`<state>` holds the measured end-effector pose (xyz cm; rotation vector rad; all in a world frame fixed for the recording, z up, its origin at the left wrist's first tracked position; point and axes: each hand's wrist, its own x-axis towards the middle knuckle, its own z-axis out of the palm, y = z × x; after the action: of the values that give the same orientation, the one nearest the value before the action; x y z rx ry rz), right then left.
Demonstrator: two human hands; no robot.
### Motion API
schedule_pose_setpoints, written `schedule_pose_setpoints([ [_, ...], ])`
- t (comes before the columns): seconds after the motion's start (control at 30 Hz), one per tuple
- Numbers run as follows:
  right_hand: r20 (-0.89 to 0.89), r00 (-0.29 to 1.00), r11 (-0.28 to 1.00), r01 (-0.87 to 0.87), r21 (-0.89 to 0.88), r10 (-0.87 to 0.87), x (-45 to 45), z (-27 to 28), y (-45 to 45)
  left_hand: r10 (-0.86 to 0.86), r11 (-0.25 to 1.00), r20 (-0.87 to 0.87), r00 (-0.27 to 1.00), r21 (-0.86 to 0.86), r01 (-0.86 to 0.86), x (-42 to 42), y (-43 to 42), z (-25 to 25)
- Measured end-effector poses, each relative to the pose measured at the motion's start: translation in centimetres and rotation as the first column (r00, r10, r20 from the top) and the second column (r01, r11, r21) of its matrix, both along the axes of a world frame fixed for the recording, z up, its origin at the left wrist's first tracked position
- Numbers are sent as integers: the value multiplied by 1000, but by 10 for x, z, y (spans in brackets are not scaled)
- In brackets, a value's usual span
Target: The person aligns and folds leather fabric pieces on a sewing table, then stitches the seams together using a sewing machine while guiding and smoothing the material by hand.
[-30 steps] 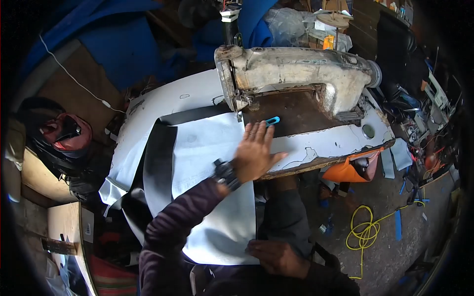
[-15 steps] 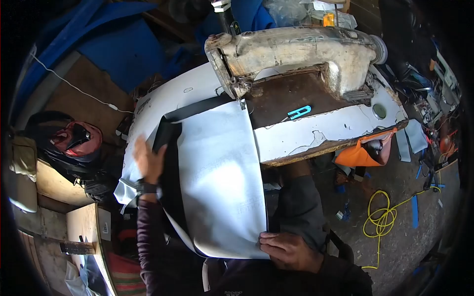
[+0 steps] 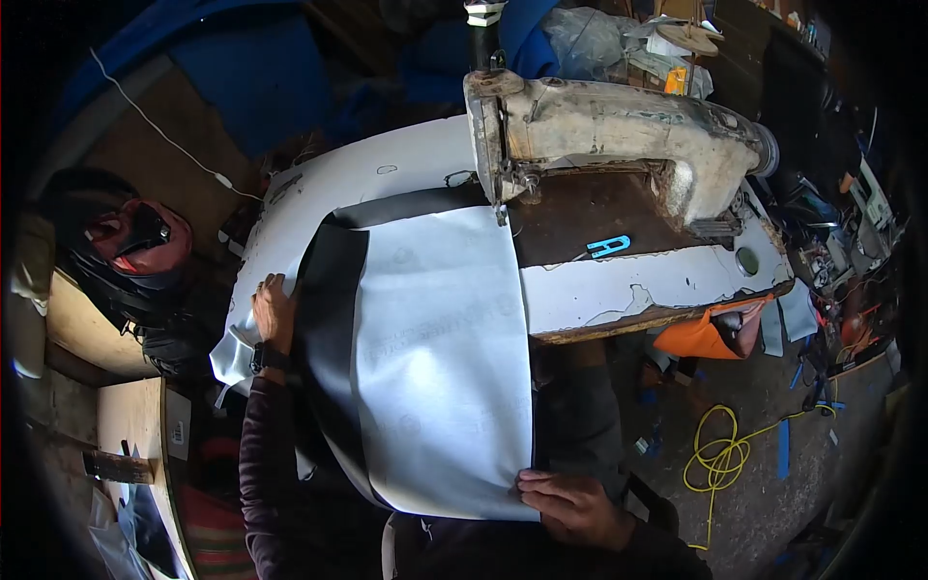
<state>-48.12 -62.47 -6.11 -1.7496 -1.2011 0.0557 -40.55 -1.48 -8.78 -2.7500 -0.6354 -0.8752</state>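
A large sheet of white-faced, black-backed material (image 3: 435,387) lies folded on the machine table and hangs over its near edge. Its top right corner sits by the needle area of an old, worn sewing machine (image 3: 619,121). My right hand (image 3: 580,507) pinches the sheet's lower right corner between thumb and fingers. Beside the sheet's black folded side (image 3: 329,319), my left hand (image 3: 275,314) rests on the white tabletop (image 3: 261,242), fingers apart and slightly bent, a dark watch on the wrist. Blue thread snips (image 3: 609,246) lie on the brown machine bed.
An orange pouch (image 3: 710,331) hangs under the table's front edge. Coiled yellow cable (image 3: 715,449) lies on the floor at right. A dark backpack (image 3: 126,251) and a wooden box (image 3: 135,425) stand at left. Blue sheeting (image 3: 232,97) is behind the table.
My left hand has come down onto the tabletop, a little left of where it was raised with fingers spread. The right hand still grips the corner. The view has shifted slightly.
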Motion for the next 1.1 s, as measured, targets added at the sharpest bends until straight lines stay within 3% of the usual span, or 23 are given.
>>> schedule_pose_setpoints([
  [1.1, 53, 998, 999, 26, -40, -24, 62, 12, 14, 30, 997, -19, 999, 72, -28, 53, 47, -17],
])
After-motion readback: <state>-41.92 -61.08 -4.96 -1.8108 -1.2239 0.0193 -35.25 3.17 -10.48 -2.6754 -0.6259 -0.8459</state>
